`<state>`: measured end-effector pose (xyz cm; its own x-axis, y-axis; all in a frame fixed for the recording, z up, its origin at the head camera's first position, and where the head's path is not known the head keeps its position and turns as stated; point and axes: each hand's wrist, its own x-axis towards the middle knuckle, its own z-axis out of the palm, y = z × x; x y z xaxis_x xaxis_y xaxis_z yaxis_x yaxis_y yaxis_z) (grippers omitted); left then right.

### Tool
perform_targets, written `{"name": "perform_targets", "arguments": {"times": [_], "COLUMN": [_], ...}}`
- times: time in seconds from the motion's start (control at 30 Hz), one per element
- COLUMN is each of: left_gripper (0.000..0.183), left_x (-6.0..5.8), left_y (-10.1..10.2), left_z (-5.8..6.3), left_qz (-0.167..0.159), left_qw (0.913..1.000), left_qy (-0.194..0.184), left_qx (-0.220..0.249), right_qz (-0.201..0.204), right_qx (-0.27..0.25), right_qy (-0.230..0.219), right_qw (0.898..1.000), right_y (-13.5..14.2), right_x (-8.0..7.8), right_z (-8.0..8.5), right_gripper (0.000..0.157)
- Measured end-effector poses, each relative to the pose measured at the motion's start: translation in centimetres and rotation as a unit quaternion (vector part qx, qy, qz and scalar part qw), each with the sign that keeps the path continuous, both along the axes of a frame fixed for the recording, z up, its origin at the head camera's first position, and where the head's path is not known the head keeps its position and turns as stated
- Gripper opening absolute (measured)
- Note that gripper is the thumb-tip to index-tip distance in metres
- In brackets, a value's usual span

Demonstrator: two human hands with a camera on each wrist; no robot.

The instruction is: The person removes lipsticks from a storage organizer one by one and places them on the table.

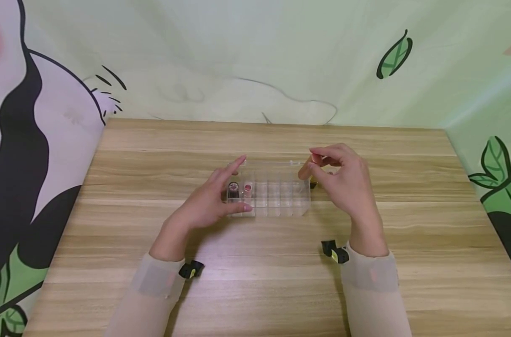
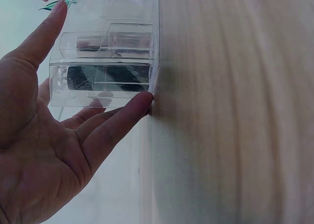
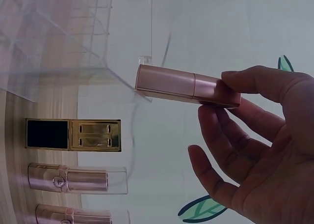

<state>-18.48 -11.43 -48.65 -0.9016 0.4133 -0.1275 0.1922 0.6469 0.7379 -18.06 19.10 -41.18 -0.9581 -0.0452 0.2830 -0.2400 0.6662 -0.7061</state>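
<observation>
A clear plastic lipstick organizer with several compartments stands on the table. My left hand holds its left end, thumb along the front and fingers round the back. Two lipsticks stand in the leftmost compartments: a black one, also visible through the wall in the left wrist view, and a pink one beside it. Above the organizer's right end, my right hand pinches a rose-pink lipstick by one end between thumb and fingertips. It is tilted, its free end close to the organizer's top edge.
Right of the organizer, a black and gold lipstick stands on the wooden table. Two pink lipsticks with clear outer parts, one nearer and one at the frame edge, stand beside it. A printed curtain hangs behind the table.
</observation>
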Motion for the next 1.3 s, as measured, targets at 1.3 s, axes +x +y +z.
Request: {"name": "perform_targets", "arguments": {"times": [1.3], "left_gripper": [0.108], "left_x": [0.15], "left_y": [0.00], "left_z": [0.30], "left_qz": [-0.001], "left_qw": [1.0000], "left_qy": [-0.006], "left_qx": [0.001], "right_qz": [-0.021], "right_qx": [-0.011], "right_qy": [0.010], "right_qw": [1.000], "right_y": [0.94], "right_x": [0.32], "right_z": [0.63], "right_gripper": [0.024]}}
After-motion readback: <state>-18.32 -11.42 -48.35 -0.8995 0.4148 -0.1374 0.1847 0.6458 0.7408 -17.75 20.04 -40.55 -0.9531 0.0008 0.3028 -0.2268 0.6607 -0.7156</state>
